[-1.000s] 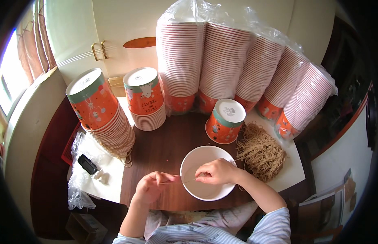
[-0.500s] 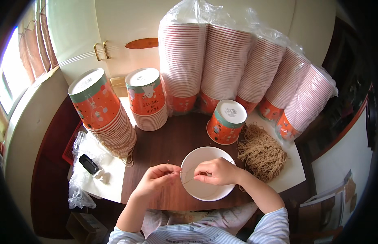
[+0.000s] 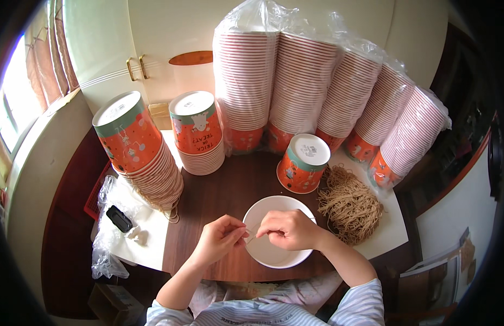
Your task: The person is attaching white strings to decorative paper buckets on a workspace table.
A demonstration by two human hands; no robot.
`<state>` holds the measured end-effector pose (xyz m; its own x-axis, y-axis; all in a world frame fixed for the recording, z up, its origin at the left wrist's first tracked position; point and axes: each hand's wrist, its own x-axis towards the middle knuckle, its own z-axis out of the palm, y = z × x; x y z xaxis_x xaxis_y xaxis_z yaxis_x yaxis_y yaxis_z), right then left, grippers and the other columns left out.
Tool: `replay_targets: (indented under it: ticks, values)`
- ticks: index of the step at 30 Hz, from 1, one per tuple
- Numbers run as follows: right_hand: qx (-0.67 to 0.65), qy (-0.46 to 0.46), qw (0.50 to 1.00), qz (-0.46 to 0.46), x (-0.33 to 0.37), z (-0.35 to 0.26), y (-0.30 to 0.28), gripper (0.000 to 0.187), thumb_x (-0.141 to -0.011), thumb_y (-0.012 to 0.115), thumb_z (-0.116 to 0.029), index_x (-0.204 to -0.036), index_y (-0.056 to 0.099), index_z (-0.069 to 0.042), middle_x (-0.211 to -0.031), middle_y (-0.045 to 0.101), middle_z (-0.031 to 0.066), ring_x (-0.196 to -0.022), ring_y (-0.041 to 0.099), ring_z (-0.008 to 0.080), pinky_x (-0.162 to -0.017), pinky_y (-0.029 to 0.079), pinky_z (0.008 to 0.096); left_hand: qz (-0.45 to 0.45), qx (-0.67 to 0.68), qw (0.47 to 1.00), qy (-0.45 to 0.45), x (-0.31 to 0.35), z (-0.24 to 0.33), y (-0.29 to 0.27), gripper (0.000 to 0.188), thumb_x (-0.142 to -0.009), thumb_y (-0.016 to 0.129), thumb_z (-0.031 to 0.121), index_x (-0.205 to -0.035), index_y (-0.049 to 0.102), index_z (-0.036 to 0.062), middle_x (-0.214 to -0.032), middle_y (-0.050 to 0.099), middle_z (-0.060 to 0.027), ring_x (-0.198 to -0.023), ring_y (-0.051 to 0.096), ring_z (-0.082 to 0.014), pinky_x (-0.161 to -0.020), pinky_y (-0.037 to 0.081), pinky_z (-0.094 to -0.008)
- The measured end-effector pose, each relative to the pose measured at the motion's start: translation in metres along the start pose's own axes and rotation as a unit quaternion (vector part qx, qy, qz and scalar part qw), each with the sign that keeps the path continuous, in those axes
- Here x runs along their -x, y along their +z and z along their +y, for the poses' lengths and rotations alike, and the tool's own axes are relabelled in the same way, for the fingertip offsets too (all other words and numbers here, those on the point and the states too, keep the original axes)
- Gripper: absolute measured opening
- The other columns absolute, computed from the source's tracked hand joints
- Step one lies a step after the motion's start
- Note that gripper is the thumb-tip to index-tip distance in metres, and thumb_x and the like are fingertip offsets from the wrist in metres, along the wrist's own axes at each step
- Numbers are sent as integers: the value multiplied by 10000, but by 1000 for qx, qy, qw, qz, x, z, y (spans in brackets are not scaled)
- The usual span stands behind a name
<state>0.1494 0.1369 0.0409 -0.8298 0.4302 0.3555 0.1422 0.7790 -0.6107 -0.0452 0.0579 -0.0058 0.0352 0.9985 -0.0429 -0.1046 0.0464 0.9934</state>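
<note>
Near the table's front edge stands a paper bucket (image 3: 280,258) with its mouth up and its white inside showing. My left hand (image 3: 221,240) is at the bucket's left rim, thumb and fingers pinched on a thin cord (image 3: 252,233). My right hand (image 3: 290,230) hovers over the bucket's mouth, its fingers closed on the same cord. The fingertips of both hands are close together. Right of the bucket lies a tangled heap of tan cords (image 3: 350,206). Just behind it, one orange-and-green paper bucket (image 3: 302,165) stands upside down.
Tall plastic-wrapped bucket stacks (image 3: 246,81) line the back. Two upside-down stacks stand at the left: a leaning one (image 3: 135,146) with cords round its rims, and a shorter one (image 3: 197,130). A black plastic case (image 3: 119,218) lies by crumpled clear plastic (image 3: 108,255) at the left edge.
My left hand has moved slightly right, closer to my right hand. The right hand's fingers have curled down a little over the bucket. The buckets and cord heap stay put.
</note>
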Motion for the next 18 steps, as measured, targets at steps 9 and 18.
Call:
replay_targets:
  ticks: [9,18]
  values:
    - [-19,-38,998,40,-11,9,10,154,-676,535,47,-749,611,-66,-770,592,34,-599,574,168,-511,454,284,-73,-138,985,66,5,3,4,115,-822,601,48,-902,618,-33,-787,643,-60,-713,581,-64,-636,480,-219]
    - [-11,-13,998,53,-7,4,15,117,-675,546,51,-715,594,-47,-743,581,40,-585,570,163,-510,455,278,-79,-110,989,51,6,3,8,114,-836,591,49,-918,612,-28,-799,639,-49,-747,585,-75,-671,483,-221]
